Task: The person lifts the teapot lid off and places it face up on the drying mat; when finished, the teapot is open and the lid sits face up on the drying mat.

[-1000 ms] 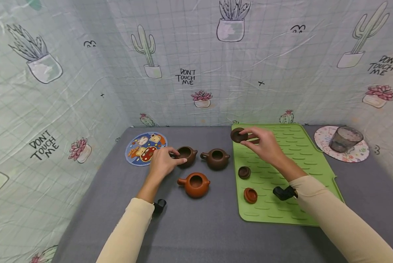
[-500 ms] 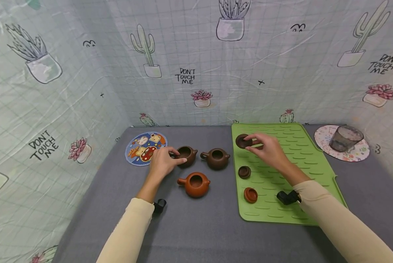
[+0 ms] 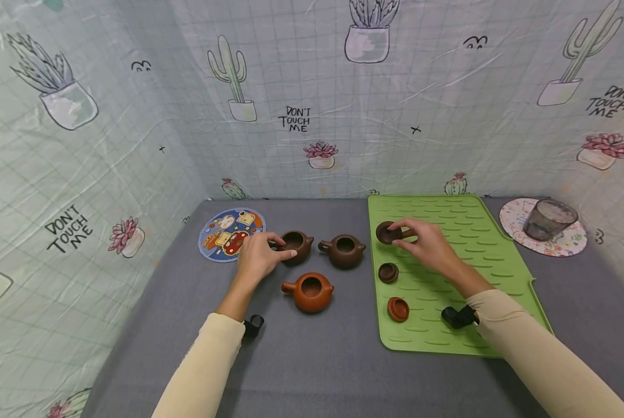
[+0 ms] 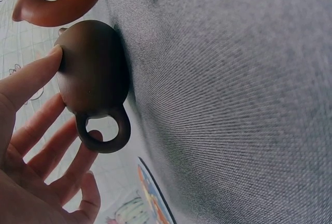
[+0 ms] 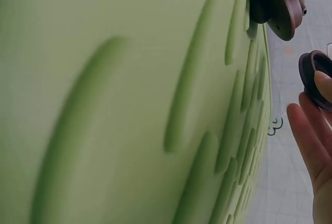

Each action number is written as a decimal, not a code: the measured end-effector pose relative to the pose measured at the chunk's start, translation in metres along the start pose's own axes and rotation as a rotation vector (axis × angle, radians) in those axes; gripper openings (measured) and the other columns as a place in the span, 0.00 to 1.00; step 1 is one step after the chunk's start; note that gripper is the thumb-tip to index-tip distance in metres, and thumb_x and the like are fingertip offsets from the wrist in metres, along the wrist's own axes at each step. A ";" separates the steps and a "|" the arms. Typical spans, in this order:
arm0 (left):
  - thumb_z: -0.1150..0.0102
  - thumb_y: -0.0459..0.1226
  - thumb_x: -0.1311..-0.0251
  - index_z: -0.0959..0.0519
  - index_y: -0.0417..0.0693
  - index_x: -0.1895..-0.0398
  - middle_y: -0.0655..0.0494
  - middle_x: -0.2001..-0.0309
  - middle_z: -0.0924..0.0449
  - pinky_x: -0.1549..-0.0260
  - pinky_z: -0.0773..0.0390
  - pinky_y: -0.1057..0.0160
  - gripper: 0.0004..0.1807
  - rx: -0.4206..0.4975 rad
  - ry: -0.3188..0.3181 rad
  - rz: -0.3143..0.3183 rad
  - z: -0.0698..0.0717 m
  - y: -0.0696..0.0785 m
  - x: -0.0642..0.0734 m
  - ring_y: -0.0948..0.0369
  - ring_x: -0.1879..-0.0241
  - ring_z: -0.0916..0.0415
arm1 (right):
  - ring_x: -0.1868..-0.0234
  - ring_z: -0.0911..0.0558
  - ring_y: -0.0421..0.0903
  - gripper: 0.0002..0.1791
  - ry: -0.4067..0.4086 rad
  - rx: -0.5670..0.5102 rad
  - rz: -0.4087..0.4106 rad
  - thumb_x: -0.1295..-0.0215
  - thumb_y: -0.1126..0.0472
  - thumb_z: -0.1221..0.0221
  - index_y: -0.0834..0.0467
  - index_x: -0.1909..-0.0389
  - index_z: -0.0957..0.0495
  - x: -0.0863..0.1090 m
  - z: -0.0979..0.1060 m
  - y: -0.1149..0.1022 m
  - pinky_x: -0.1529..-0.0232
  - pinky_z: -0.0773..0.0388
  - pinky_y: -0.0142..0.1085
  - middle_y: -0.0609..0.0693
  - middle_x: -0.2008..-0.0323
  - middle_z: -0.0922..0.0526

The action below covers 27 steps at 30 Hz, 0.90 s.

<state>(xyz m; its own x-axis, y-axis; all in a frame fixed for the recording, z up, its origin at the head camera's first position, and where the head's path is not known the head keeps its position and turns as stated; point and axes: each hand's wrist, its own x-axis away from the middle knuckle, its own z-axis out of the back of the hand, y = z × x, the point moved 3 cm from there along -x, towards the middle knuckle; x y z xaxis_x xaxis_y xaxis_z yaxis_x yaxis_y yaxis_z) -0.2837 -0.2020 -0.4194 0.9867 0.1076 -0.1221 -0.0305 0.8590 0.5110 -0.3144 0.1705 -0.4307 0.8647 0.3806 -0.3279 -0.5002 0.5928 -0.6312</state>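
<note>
My left hand (image 3: 259,255) holds a dark brown teapot (image 3: 300,249) on the grey table. In the left wrist view, the thumb lies against the teapot's body (image 4: 93,68) and the fingers are beside its handle. My right hand (image 3: 428,244) pinches a dark brown teapot lid (image 3: 386,233), its hollow underside facing up, over the far left part of the green mat (image 3: 447,220). In the right wrist view the lid (image 5: 307,76) appears above the mat surface. Nearer on the mat are a smaller brown lid (image 3: 388,273) and an orange-brown lid (image 3: 397,309).
A second dark brown teapot (image 3: 345,252) and an orange-brown teapot (image 3: 313,293) stand lidless between the hands. At the back left lies a blue patterned round mat (image 3: 212,241). A tinted glass (image 3: 549,220) stands on a floral coaster (image 3: 515,212) at the right. Printed curtains (image 3: 421,162) enclose the table.
My right hand has brought the lid nearer to me and slightly right, lower toward the green mat. The left hand has stayed on its teapot.
</note>
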 end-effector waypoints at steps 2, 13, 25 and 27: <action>0.20 0.54 0.53 0.11 0.54 0.63 0.52 0.53 0.11 0.55 0.20 0.50 0.19 0.001 -0.002 0.005 0.001 0.000 0.000 0.49 0.51 0.17 | 0.53 0.10 0.60 0.17 -0.017 0.009 -0.007 0.37 0.68 0.31 0.58 0.47 0.17 0.000 -0.001 0.001 0.65 0.16 0.34 0.60 0.46 0.13; 0.20 0.54 0.54 0.11 0.56 0.63 0.53 0.54 0.11 0.56 0.20 0.51 0.19 -0.001 -0.010 0.020 0.000 0.000 -0.001 0.50 0.52 0.17 | 0.51 0.12 0.62 0.17 -0.115 0.014 -0.054 0.34 0.69 0.35 0.59 0.45 0.19 0.003 -0.007 0.006 0.58 0.13 0.47 0.61 0.44 0.15; 0.20 0.55 0.53 0.11 0.56 0.63 0.52 0.53 0.11 0.58 0.20 0.51 0.19 -0.003 -0.018 0.024 0.002 0.000 -0.003 0.50 0.53 0.17 | 0.50 0.12 0.63 0.17 -0.155 0.037 -0.060 0.33 0.71 0.37 0.61 0.44 0.20 0.002 -0.009 0.007 0.51 0.14 0.52 0.63 0.43 0.16; 0.20 0.55 0.53 0.11 0.55 0.63 0.52 0.53 0.11 0.58 0.20 0.51 0.19 -0.006 -0.019 0.023 0.002 0.000 -0.004 0.50 0.54 0.17 | 0.50 0.12 0.63 0.17 -0.156 0.038 -0.058 0.33 0.71 0.37 0.61 0.44 0.20 0.002 -0.009 0.007 0.51 0.14 0.52 0.63 0.43 0.16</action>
<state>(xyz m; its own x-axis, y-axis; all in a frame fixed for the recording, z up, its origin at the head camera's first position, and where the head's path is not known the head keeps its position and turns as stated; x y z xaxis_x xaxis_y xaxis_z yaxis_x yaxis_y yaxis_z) -0.2870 -0.2034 -0.4171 0.9885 0.1180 -0.0945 -0.0540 0.8596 0.5080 -0.3160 0.1689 -0.4417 0.8761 0.4486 -0.1770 -0.4536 0.6421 -0.6180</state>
